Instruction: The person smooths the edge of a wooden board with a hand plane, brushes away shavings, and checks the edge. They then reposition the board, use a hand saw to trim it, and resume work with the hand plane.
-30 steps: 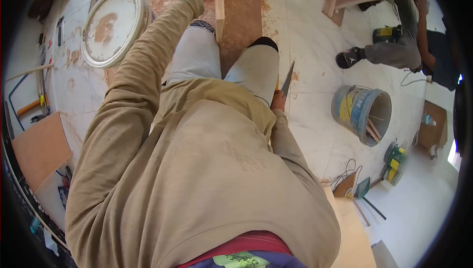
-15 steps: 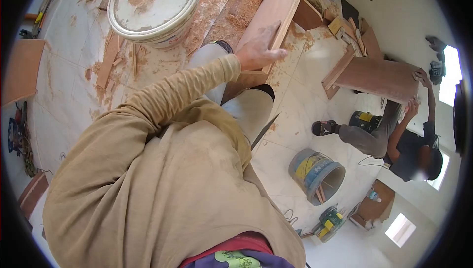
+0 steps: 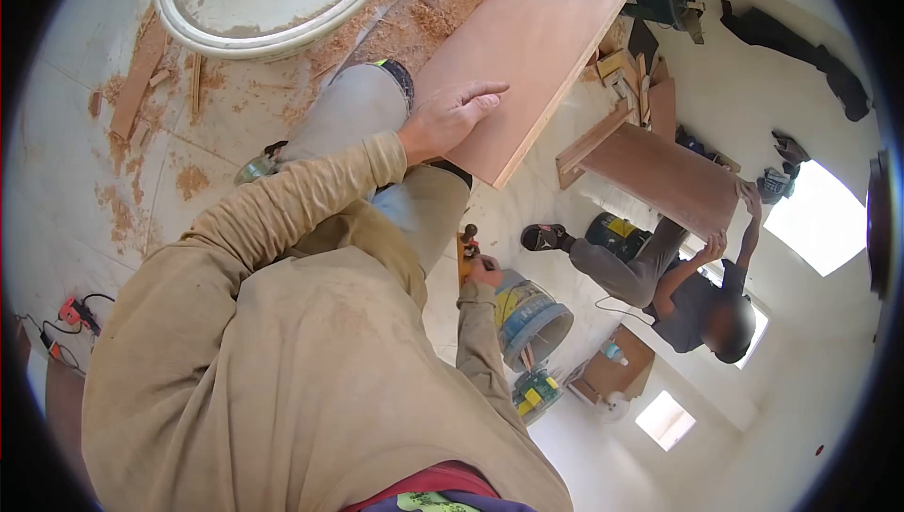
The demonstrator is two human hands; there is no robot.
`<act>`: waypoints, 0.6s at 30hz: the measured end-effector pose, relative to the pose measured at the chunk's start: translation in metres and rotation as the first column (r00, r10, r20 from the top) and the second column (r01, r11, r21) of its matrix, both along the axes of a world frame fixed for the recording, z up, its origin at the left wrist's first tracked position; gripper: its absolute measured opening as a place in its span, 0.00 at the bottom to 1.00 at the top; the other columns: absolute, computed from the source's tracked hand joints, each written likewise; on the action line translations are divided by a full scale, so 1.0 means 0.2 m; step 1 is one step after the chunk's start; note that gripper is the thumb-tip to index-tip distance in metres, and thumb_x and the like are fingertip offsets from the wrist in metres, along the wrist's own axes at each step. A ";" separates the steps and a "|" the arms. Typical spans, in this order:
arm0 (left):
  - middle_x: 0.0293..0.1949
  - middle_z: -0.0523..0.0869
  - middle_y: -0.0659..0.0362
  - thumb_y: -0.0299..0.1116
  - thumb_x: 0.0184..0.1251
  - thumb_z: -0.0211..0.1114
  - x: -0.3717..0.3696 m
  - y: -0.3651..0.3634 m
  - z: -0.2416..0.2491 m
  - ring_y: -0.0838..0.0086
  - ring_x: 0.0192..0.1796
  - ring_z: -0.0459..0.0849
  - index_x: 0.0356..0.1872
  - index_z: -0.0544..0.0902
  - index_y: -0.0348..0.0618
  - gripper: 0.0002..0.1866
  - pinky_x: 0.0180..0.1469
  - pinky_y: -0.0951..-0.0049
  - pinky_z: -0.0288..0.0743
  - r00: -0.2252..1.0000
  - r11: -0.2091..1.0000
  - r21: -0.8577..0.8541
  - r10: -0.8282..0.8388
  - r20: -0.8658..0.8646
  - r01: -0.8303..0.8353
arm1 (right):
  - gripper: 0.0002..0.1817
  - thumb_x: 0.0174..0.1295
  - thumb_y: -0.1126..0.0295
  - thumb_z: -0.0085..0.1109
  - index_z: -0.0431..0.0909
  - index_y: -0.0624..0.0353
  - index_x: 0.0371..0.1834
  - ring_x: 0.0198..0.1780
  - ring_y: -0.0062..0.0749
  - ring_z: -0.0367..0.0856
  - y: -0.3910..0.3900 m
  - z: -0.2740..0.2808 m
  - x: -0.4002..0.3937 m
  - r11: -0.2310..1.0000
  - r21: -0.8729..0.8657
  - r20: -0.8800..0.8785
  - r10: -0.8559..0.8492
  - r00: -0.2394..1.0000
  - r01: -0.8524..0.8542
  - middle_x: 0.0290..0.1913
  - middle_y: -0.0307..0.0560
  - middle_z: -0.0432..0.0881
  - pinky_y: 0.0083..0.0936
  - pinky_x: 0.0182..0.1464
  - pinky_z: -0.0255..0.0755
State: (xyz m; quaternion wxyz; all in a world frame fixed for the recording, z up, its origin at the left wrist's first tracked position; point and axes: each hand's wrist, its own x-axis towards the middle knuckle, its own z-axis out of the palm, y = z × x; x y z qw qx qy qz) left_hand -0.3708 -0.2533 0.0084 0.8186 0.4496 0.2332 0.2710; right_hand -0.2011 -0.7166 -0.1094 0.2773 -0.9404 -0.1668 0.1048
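My left hand [image 3: 454,119] lies against the near end of a wide reddish-brown wooden board [image 3: 541,36], its fingers stretched out over the face. The board slants up and away from my knees. Low on the right, my right hand [image 3: 485,271] is closed around what looks like a hand plane [image 3: 467,250], orange-brown with a dark round knob. My fingers partly cover the tool. It is held beside my right knee, apart from the board, near a blue-grey bucket [image 3: 520,309].
A large pale lidded tub [image 3: 273,41] stands at upper left, with wood shavings [image 3: 443,27] around it. To the right, a seated person [image 3: 692,300] holds another wooden board [image 3: 664,178] with both hands. A red corded tool [image 3: 77,314] lies at far left.
My right hand has come into view with the hand plane. My left hand has shifted from the board's edge onto its face. The view has turned, and the board shows more broadly.
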 end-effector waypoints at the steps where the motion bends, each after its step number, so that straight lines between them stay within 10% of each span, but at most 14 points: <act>1: 0.63 0.85 0.55 0.43 0.84 0.55 0.00 0.03 0.00 0.71 0.66 0.79 0.74 0.76 0.40 0.26 0.65 0.71 0.72 1.000 0.999 -0.043 -0.004 -0.004 0.004 | 0.07 0.58 0.75 0.66 0.84 0.63 0.39 0.21 0.31 0.76 0.48 0.54 -0.12 0.875 -0.026 -0.359 -0.460 0.812 0.483 0.23 0.45 0.78 0.30 0.26 0.77; 8: 0.70 0.79 0.56 0.62 0.84 0.46 0.19 0.18 0.20 0.70 0.72 0.74 0.80 0.69 0.46 0.37 0.71 0.65 0.66 0.997 0.994 0.086 0.062 0.048 -0.066 | 0.08 0.62 0.79 0.56 0.79 0.72 0.43 0.23 0.28 0.69 1.28 1.44 -0.33 0.620 0.783 -0.150 0.095 0.984 0.060 0.22 0.43 0.69 0.29 0.30 0.73; 14: 0.77 0.68 0.40 0.68 0.66 0.69 0.36 0.27 0.40 0.54 0.81 0.65 0.81 0.59 0.32 0.57 0.80 0.60 0.58 0.982 0.979 0.153 0.115 0.153 -0.138 | 0.09 0.61 0.82 0.58 0.81 0.75 0.42 0.25 0.27 0.77 1.59 1.35 -0.56 0.606 0.792 -0.115 0.264 0.958 -0.072 0.25 0.48 0.79 0.26 0.33 0.76; 18: 0.71 0.73 0.35 0.51 0.59 0.82 0.44 0.34 0.42 0.53 0.75 0.74 0.79 0.63 0.31 0.55 0.71 0.63 0.74 0.990 0.963 0.236 0.120 0.069 -0.133 | 0.10 0.63 0.80 0.57 0.82 0.74 0.44 0.26 0.23 0.77 1.67 1.30 -0.55 0.643 0.758 -0.104 0.277 0.955 -0.104 0.25 0.45 0.80 0.22 0.32 0.74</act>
